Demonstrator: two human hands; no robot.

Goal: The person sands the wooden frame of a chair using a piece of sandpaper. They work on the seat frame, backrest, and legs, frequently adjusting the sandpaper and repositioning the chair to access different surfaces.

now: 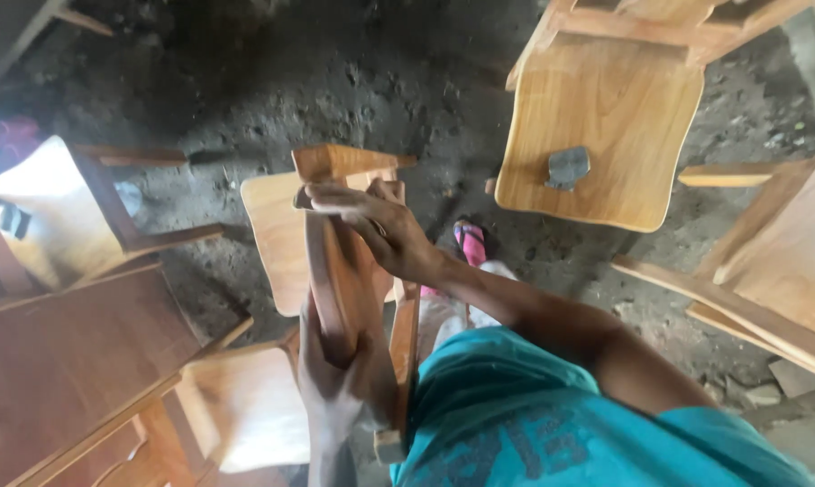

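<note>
Head view: a person in a teal shirt holds a wooden chair [335, 243] tipped up in front of the body, above a dark, gritty floor [362, 81]. The left hand [335, 379] grips the chair's frame from below, fingers wrapped tight around a rail. The right hand [371, 221] lies over the upper rail, fingers together and curled on the wood.

The chair looks stiff and solid, probably of moderate weight; its sanded, bare wood seems dry rather than slick, so the rails and legs offer the surest hold, better than the thin curved seat panel. The joints may be the weak points if it is twisted.

Room is tight. A second chair [597, 126] stands at upper right with a small grey block [567, 167] on its seat. More pale frames [768, 271] crowd the right edge, and a dark brown panel [65, 361] and another chair [83, 207] press in from the left. The clearest gap is the floor straight ahead. A foot in a pink sandal [471, 243] shows just beside the held chair.
</note>
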